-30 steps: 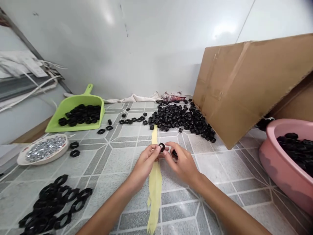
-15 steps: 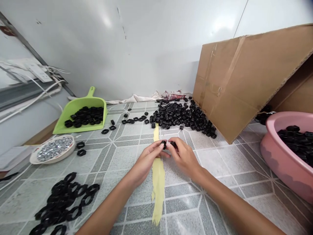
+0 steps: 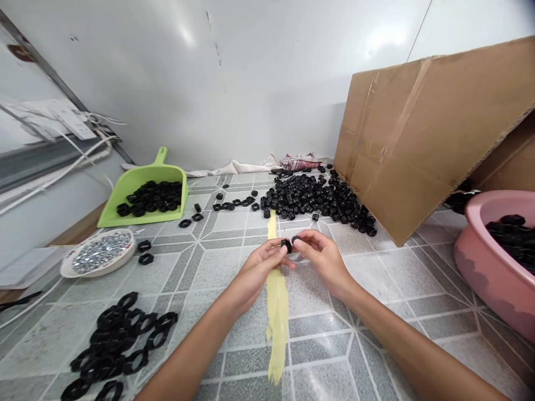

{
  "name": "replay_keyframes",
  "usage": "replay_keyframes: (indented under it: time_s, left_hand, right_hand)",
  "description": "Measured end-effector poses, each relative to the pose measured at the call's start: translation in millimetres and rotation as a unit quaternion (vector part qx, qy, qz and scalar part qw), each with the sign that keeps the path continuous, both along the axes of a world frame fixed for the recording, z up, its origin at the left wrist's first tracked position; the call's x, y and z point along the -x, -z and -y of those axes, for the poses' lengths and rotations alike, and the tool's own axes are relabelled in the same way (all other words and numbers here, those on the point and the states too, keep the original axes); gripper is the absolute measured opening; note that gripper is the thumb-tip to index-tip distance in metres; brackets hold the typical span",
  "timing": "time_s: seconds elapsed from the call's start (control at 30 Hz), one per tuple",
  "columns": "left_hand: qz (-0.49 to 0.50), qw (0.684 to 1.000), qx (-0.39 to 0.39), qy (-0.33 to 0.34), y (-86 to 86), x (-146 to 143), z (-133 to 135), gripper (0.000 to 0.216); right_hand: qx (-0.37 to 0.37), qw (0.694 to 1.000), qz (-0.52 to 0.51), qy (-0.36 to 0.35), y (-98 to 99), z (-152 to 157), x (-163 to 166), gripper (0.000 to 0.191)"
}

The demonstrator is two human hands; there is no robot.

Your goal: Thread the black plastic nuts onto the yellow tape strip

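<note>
My left hand (image 3: pixel 256 273) pinches a small black ring-shaped piece (image 3: pixel 286 245) between thumb and fingers, over the yellow strip (image 3: pixel 278 312) on the floor. Close beside it, my right hand (image 3: pixel 325 260) has thumb and fingertips closed on another small black piece (image 3: pixel 295 239), mostly hidden by the fingers. The two pieces look slightly apart. Beyond the hands lies a heap of small black pieces (image 3: pixel 309 195). To the left is a loose pile of larger black hexagonal rings (image 3: pixel 109 340).
A green dustpan (image 3: pixel 121 195) holding black pieces and a white bowl (image 3: pixel 129 256) of small shiny silvery bits stand at left. At right are a tilted cardboard box (image 3: pixel 397 133) and a pink basin (image 3: pixel 476 256) with black pieces. A wall (image 3: pixel 259 83) closes the back.
My right hand has drawn slightly away from my left, so the piece in the left fingers shows more. The whole view has shifted a little.
</note>
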State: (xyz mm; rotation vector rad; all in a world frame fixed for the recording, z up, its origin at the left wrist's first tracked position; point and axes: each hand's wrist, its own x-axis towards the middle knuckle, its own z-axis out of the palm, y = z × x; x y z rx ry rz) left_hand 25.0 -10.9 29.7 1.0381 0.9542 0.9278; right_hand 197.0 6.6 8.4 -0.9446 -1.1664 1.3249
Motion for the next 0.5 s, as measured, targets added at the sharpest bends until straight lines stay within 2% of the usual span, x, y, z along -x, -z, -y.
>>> replay_keyframes:
  time_s: [0.27, 0.5]
  left_hand:
    - [0.024, 0.999, -0.025, -0.012, -2.7, -6.9, 2.2, 0.029]
    - [0.012, 0.999, -0.029, -0.018, 4.0, -7.3, 1.6, 0.029]
  right_hand:
    - [0.004, 0.998, 0.009, -0.060, 1.1, -2.9, -6.7, 0.026]
    - [0.010, 0.998, -0.001, -0.069, 1.4, -3.7, -4.9, 0.027]
